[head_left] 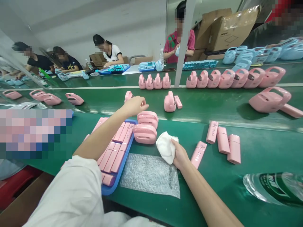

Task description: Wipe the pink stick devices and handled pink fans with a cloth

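My right hand (pixel 181 155) is closed on a crumpled white cloth (pixel 166 147) above the green table. My left hand (pixel 135 106) reaches out over the belt, its fingers loosely bent and apart, with nothing visible in them. Partly hidden behind it is a pink handled case (pixel 128 95). Just below this hand, two pink rounded cases (pixel 145 134) lie one in front of the other. Under my left forearm a blue tray (pixel 123 164) holds several slim pink box-shaped units (pixel 119 157). A sheet of bubble wrap (pixel 149 175) lies in front of me.
Loose pink units (pixel 223 140) lie to the right, near a water bottle (pixel 272 189). Pink handled cases (pixel 214 78) line the far side of the belt (pixel 99 101); another case (pixel 169 101) stands on it. A post (pixel 183 44) rises ahead. Several people work opposite.
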Demonstrator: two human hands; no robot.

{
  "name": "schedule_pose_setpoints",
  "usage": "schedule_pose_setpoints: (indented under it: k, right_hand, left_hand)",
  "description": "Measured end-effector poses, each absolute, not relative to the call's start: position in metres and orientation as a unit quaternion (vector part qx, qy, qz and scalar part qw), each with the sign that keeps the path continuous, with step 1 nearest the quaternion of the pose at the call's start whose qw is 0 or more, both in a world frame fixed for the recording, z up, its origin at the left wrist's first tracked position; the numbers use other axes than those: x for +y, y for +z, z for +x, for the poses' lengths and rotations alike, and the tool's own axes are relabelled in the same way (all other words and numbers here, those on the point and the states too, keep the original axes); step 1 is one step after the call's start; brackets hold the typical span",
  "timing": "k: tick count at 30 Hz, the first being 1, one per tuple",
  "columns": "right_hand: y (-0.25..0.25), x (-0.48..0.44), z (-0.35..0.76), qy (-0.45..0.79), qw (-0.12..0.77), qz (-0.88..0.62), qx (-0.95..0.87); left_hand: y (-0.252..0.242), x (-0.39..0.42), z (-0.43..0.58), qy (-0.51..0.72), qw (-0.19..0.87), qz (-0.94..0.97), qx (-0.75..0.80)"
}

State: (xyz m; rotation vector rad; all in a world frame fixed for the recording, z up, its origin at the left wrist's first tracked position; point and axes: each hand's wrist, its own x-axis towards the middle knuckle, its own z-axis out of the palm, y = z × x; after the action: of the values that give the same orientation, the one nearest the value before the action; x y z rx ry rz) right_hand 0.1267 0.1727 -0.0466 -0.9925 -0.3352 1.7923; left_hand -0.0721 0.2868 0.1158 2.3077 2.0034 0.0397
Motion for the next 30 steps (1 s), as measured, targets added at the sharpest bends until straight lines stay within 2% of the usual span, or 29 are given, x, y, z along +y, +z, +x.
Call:
schedule_pose_setpoints:
  k: [2, 4, 8, 11, 14, 18, 20, 23, 26, 30]
  right_hand:
    - [-0.049, 0.175, 0.124, 0.727, 0.529, -0.423, -0.108]
    - [-0.05, 0.176, 0.123, 0.709, 0.551, -0.431, -0.09]
    - [-0.042, 0.179, 0.129, 0.655, 0.61, -0.435, -0.092]
    - [-0.031, 0.176, 0.141, 0.605, 0.654, -0.444, -0.098]
    - [-0.024, 0.157, 0.147, 0.561, 0.681, -0.456, -0.116]
    - [-0.024, 0.107, 0.138, 0.563, 0.654, -0.453, -0.225]
    - [-0.029, 0.082, 0.131, 0.568, 0.596, -0.415, -0.387]
    - [-0.041, 0.05, 0.123, 0.497, 0.511, -0.357, -0.604]
    - [-0.054, 0.019, 0.118, 0.392, 0.483, -0.347, -0.702]
    - [-0.059, -0.008, 0.111, 0.317, 0.458, -0.346, -0.755]
  left_hand:
    - [0.117, 0.249, -0.066, -0.066, 0.081, 0.817, 0.568]
    - [0.113, 0.218, -0.059, -0.124, 0.045, 0.836, 0.533]
    - [0.105, 0.184, -0.054, -0.118, -0.045, 0.842, 0.524]
    - [0.101, 0.162, -0.063, -0.033, -0.109, 0.878, 0.464]
    - [0.086, 0.134, -0.071, 0.133, -0.199, 0.909, 0.341]
    - [0.051, 0.095, -0.064, 0.281, -0.218, 0.908, 0.224]
    - [0.032, 0.079, -0.057, 0.322, -0.188, 0.904, 0.211]
    - [0.011, 0.063, -0.052, 0.381, -0.082, 0.886, 0.251]
    - [-0.007, 0.056, -0.051, 0.411, 0.086, 0.851, 0.316]
    - [-0.029, 0.053, -0.051, 0.449, 0.324, 0.772, 0.312]
